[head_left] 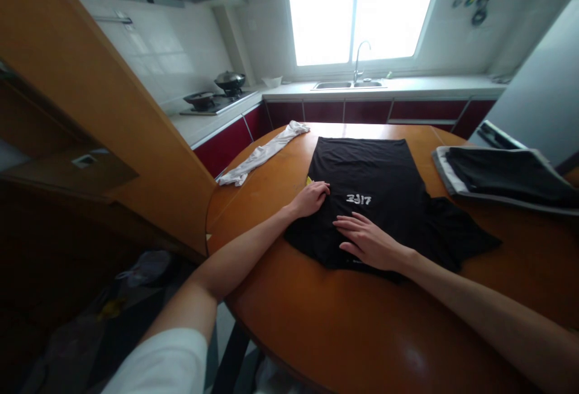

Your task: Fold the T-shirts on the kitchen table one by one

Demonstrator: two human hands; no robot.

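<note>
- Your left hand (311,198) sits at the left edge of the black short-sleeved T-shirt of thin, soft cloth (380,168), fingers curled down over it; from this angle I can't make out whether that grip is pinching the edge or merely resting there.
- Your right hand (365,238) is released, fingers loosely spread and palm down over the shirt, nearer to you than the white lettering (359,200), and it grasps nothing.
- For smooth work, let the left fingertips anchor the edge and draw the right palm away from them with light, even pressure; pushing towards the anchor would bunch thin fabric.
- The shirt lies spread on the oval, orange-brown wooden counter (362,333), its straight hem on the far side and the lettering upside down to you.
- Mind the right sleeve (465,231): it fans out rumpled, so it deserves its own gentle pull.
- Check the small bright-yellow patch (309,180) by your left hand, lest it snag.
- Steer your elbows clear of the long, crumpled white cloth (266,154) to the left and the flat, dark-topped pile with a pale border (511,174) to the right.
</note>
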